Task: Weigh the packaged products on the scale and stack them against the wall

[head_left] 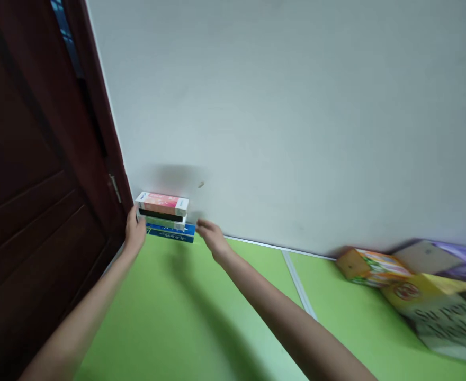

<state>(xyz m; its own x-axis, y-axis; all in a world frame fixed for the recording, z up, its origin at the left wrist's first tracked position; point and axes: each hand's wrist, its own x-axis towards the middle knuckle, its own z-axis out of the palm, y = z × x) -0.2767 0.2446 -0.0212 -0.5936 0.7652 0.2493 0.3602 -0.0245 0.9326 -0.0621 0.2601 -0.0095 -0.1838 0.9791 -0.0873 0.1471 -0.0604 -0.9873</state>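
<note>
1. Beside the dark door (26, 222), at the foot of the pale wall (288, 116), stands a low stack of boxes (165, 218) on the green surface (145, 323).
2. On top of the stack lies the pink-and-white box (162, 202); beneath it I see a black layer, a pale one, and blue pieces (173, 235) with white lettering at the bottom.
3. The left hand (135, 233) is at the stack's left end, thumb spread away from the fingers; from where I stand, I can't tell whether it presses on the boxes.
4. The right hand (212, 238) is open and holds nothing, its fingers reaching toward the stack's right end, just beside the blue pieces but apart from them.
5. Well to the right of the stack are an orange box (372, 267), a purple one (451, 259) and a yellow-topped carton (435, 312).
</note>
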